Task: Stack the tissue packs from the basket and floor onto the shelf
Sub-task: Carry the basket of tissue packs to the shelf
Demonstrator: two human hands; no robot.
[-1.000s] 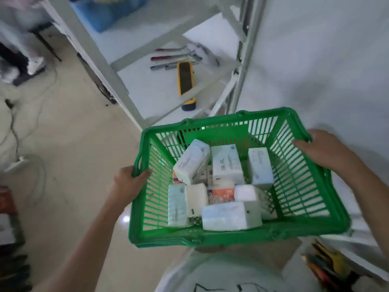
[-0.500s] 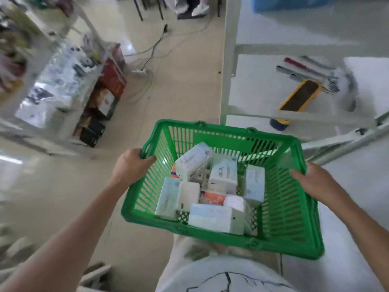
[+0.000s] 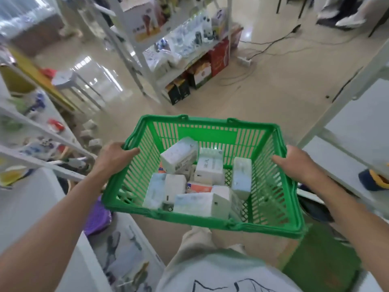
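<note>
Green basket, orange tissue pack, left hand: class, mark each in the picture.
green basket (image 3: 210, 134), head view, far wall
orange tissue pack (image 3: 200, 187), head view, visible top face
left hand (image 3: 114, 157), head view, back of hand

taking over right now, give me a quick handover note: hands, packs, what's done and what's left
Hands: the left hand grips the left rim of the green basket; the right hand grips the right rim. The basket is held off the floor in front of the body.
Things: the tissue packs lie loose in the basket. A few small blurry packs lie on the floor by the left shelving.
Done: no pack visibly stacked yet.
Left: set the basket down, stack its packs, then collect the floor ones.
</note>
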